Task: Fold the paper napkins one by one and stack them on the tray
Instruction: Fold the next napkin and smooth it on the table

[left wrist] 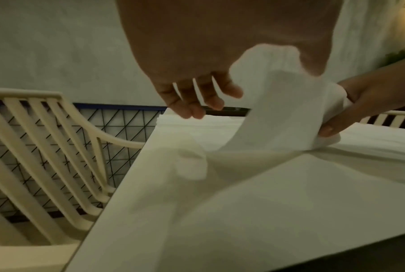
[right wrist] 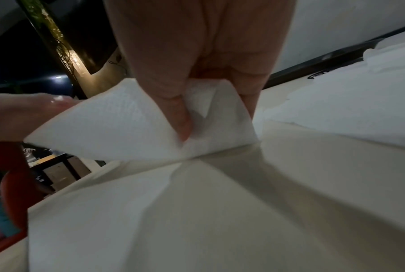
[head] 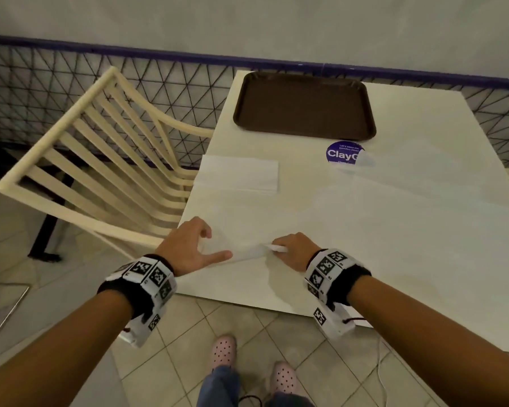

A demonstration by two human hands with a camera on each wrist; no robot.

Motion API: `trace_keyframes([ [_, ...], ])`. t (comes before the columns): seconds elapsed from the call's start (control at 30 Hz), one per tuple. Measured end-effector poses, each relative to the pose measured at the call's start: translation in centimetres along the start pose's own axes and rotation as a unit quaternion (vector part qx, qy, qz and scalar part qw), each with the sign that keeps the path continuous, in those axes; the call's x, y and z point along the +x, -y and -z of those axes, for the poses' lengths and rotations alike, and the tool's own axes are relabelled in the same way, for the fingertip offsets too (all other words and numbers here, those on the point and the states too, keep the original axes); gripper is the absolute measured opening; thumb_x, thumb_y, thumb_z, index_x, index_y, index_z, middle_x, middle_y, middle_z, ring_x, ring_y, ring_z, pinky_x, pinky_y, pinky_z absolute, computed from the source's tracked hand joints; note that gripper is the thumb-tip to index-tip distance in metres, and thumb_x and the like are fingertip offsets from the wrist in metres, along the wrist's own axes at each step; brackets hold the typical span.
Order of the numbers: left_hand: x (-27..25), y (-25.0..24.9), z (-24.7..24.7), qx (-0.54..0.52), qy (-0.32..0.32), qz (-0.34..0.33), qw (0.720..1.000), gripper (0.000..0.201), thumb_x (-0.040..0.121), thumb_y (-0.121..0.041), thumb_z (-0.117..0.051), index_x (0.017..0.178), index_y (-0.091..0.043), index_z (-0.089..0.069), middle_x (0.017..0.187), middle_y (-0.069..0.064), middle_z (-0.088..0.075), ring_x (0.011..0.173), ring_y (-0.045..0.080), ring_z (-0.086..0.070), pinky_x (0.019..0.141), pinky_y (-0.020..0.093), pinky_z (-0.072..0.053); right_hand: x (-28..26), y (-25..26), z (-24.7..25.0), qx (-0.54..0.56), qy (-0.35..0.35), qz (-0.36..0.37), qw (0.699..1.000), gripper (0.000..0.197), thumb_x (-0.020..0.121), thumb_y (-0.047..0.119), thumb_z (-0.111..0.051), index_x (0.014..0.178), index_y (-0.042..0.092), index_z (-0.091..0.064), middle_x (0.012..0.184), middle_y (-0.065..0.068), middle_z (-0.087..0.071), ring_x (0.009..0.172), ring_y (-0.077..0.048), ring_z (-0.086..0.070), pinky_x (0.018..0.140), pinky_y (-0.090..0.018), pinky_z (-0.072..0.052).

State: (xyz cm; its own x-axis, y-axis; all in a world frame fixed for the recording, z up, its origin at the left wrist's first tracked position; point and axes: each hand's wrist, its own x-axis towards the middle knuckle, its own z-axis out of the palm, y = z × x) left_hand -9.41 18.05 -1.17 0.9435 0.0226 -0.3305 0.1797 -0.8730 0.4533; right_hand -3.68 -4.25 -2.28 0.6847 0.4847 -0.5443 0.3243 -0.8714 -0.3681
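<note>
A white paper napkin [head: 243, 248] lies partly lifted near the table's front left edge, between my two hands. My right hand [head: 272, 248] pinches its right end, seen close up in the right wrist view where thumb and fingers of the right hand [right wrist: 197, 119] clamp the folded napkin [right wrist: 117, 125]. My left hand [head: 215, 243] is spread in a C shape, thumb straight along the napkin's near edge and fingers loosely curled above it. In the left wrist view the napkin [left wrist: 278, 110] rises beside the left hand's fingers [left wrist: 197, 99]. A stack of napkins [head: 238, 173] lies farther back. The brown tray [head: 303, 105] holds nothing.
A cream slatted chair [head: 100, 160] stands against the white table's [head: 365, 245] left side, with a black wire fence [head: 56, 83] behind it. A purple round sticker [head: 341, 152] sits in front of the tray, partly covered by a thin white sheet. My feet are below the table's front edge.
</note>
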Motion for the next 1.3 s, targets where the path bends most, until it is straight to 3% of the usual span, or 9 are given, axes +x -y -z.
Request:
trace_keyframes([
  [0.2, 0.8, -0.7, -0.6, -0.105, 0.120, 0.058, 0.985, 0.062, 0.077, -0.048, -0.069, 0.129, -0.023, -0.045, 0.121, -0.001, -0.055, 0.106, 0.015, -0.051, 0.089, 0.023, -0.037, 1.8, -0.6, 1.4, 0.029, -0.003, -0.067, 0.997, 0.041, 0.097, 0.018, -0.042, 0.058, 0.014, -0.031, 0.076, -0.008, -0.055, 0.085, -0.017, -0.046, 0.052, -0.018, -0.026],
  [0.33, 2.9, -0.4, -0.9, -0.033, 0.108, 0.095, 0.989, 0.048, 0.091, -0.037, -0.056, 0.131, -0.012, -0.049, 0.129, 0.009, -0.057, 0.116, 0.024, -0.053, 0.085, 0.022, -0.036, 2.8, -1.0, 2.7, 0.094, 0.007, -0.104, 0.990, 0.023, 0.094, 0.022, -0.052, 0.102, 0.003, -0.062, 0.121, -0.015, -0.061, 0.108, -0.025, -0.057, 0.067, -0.020, -0.035],
  [0.47, 5.3, 0.5, -0.7, -0.058, 0.116, 0.135, 0.982, 0.042, 0.092, -0.037, -0.054, 0.119, -0.005, -0.058, 0.112, 0.015, -0.065, 0.088, 0.021, -0.055, 0.066, 0.024, -0.040, 3.6, -2.1, 2.9, 0.164, -0.003, -0.155, 0.974, 0.035, 0.091, 0.026, -0.056, 0.119, 0.004, -0.060, 0.124, -0.013, -0.060, 0.116, -0.027, -0.056, 0.080, -0.023, -0.037],
  [0.67, 7.7, 1.3, -0.7, -0.083, 0.105, 0.154, 0.979, 0.037, 0.090, -0.040, -0.056, 0.102, -0.006, -0.063, 0.080, 0.010, -0.066, 0.077, 0.023, -0.057, 0.067, 0.023, -0.046, 5.0, -3.6, 2.3, 0.264, -0.031, -0.252, 0.930, 0.036, 0.089, 0.035, -0.059, 0.064, 0.017, -0.041, 0.084, -0.001, -0.049, 0.091, -0.015, -0.044, 0.068, -0.021, -0.037],
  [0.77, 8.1, 1.1, -0.8, -0.051, 0.105, 0.159, 0.980, 0.038, 0.090, -0.043, -0.053, 0.101, -0.007, -0.060, 0.079, 0.010, -0.064, 0.091, 0.031, -0.063, 0.073, 0.027, -0.044, 5.3, -3.5, 2.3, 0.274, -0.038, -0.269, 0.922, 0.043, 0.091, 0.038, -0.056, 0.060, 0.019, -0.033, 0.064, 0.003, -0.037, 0.090, -0.014, -0.043, 0.053, -0.017, -0.030],
  [0.87, 8.5, 1.2, -0.9, -0.048, 0.108, 0.161, 0.980, 0.048, 0.090, -0.043, -0.053, 0.114, -0.002, -0.057, 0.114, 0.019, -0.064, 0.100, 0.033, -0.060, 0.082, 0.033, -0.044, 5.6, -3.4, 2.4, 0.264, -0.026, -0.259, 0.929, 0.027, 0.093, 0.033, -0.053, 0.088, 0.007, -0.056, 0.085, -0.005, -0.050, 0.092, -0.015, -0.043, 0.074, -0.023, -0.034],
  [1.0, 9.0, 1.2, -1.0, -0.017, 0.108, 0.163, 0.981, 0.039, 0.090, -0.046, -0.052, 0.083, -0.007, -0.051, 0.086, 0.010, -0.059, 0.082, 0.024, -0.051, 0.060, 0.025, -0.035, 5.7, -3.2, 2.2, 0.265, -0.045, -0.265, 0.926, 0.054, 0.094, 0.028, -0.054, 0.137, -0.001, -0.041, 0.139, -0.015, -0.047, 0.128, -0.028, -0.045, 0.103, -0.030, -0.035],
  [1.17, 9.0, 1.2, -1.0, 0.009, 0.094, 0.160, 0.983, 0.040, 0.090, -0.047, -0.050, 0.097, -0.007, -0.051, 0.106, 0.014, -0.064, 0.102, 0.029, -0.057, 0.077, 0.028, -0.037, 6.0, -3.0, 2.0, 0.262, -0.048, -0.277, 0.923, 0.029, 0.094, 0.029, -0.053, 0.116, 0.010, -0.050, 0.140, -0.017, -0.046, 0.129, -0.030, -0.045, 0.088, -0.027, -0.035],
  [1.3, 9.0, 1.6, -1.3, -0.017, 0.078, 0.148, 0.986, 0.039, 0.091, -0.047, -0.049, 0.102, -0.009, -0.049, 0.110, 0.015, -0.066, 0.097, 0.030, -0.059, 0.074, 0.027, -0.037, 5.9, -2.7, 1.9, 0.284, -0.054, -0.284, 0.914, 0.053, 0.094, 0.029, -0.052, 0.136, -0.002, -0.042, 0.144, -0.016, -0.043, 0.133, -0.029, -0.042, 0.104, -0.031, -0.035],
])
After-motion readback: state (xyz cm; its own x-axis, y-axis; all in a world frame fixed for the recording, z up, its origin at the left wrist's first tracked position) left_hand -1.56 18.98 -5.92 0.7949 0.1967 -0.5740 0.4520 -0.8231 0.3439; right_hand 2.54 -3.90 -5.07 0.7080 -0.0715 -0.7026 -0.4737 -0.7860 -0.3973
